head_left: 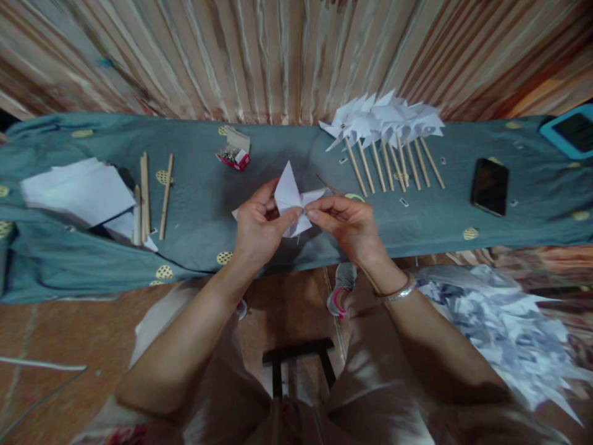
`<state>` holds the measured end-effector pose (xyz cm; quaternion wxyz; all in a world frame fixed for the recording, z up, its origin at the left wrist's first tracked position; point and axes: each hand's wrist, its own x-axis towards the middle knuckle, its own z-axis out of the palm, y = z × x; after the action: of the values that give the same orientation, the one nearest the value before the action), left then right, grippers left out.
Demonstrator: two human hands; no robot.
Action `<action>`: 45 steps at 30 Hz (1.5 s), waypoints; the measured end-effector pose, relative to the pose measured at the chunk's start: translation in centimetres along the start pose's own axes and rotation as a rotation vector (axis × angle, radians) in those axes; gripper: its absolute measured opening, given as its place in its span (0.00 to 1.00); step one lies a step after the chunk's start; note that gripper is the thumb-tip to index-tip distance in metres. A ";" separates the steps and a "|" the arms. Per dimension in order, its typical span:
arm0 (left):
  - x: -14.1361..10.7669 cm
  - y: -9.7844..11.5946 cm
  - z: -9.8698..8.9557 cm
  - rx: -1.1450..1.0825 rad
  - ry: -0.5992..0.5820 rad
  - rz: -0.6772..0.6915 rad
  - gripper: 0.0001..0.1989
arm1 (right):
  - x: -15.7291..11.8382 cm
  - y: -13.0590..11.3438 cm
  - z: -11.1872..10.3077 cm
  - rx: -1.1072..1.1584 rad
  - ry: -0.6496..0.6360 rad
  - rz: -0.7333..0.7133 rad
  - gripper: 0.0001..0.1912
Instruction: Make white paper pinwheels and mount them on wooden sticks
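A white paper pinwheel (pixel 288 186) is held up over the near half of the cloth-covered table, between my two hands. My left hand (pixel 262 222) is closed on its left side, the thumb pressing near the middle. With thumb and forefinger, my right hand (pixel 347 222) pinches the folded paper at the centre; whether a pin sits there is too small to tell. A thin brown piece (pixel 327 183) sticks out behind my right fingers. Beyond my hands, a small red box (pixel 239 162) stands open with shiny metal pins in it.
White paper sheets (pixel 78 191) and several wooden sticks (pixel 167 196) lie on the left of the table (pixel 194 179). Pinwheels on sticks (pixel 384 120) lie in a row at the back right, near a phone (pixel 490 186) and a blue-framed device (pixel 572 133). A paper heap (pixel 504 327) is at lower right.
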<state>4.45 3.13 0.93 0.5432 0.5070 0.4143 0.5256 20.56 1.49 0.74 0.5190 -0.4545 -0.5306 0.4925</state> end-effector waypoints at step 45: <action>0.6 -1.3 -1.0 0.133 0.022 0.032 0.27 | 0.4 0.7 1.7 0.226 0.104 0.271 0.13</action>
<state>3.73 3.90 -0.41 0.4951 0.5427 0.4463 0.5111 18.78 1.88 0.16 0.5224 -0.4854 -0.3782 0.5903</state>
